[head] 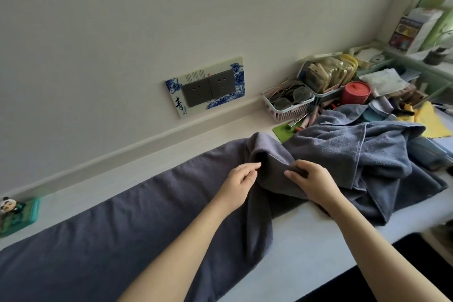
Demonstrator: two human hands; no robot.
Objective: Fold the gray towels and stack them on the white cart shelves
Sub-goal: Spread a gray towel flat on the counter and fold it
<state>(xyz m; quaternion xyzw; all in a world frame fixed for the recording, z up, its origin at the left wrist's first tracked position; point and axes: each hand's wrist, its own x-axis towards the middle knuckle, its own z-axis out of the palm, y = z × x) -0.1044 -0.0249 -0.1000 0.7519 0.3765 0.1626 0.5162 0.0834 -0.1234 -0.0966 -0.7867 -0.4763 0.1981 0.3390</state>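
A long dark gray towel (105, 228) lies stretched along the white tabletop (306, 240) from the lower left toward the centre. Its right end is bunched up and partly folded over. My left hand (241, 180) rests at that bunched end with fingers curled, touching the cloth. My right hand (311, 180) pinches a fold of the same towel just to the right. A second, lighter blue-gray towel (355, 154) lies crumpled in a heap to the right. No white cart is in view.
A pink basket (288, 103) of round objects, a red lidded jar (356, 93), a green tray of packets (328, 73) and yellow cloth (431, 120) crowd the back right. A wall socket plate (208, 86) sits behind. A small figurine (14, 213) stands far left.
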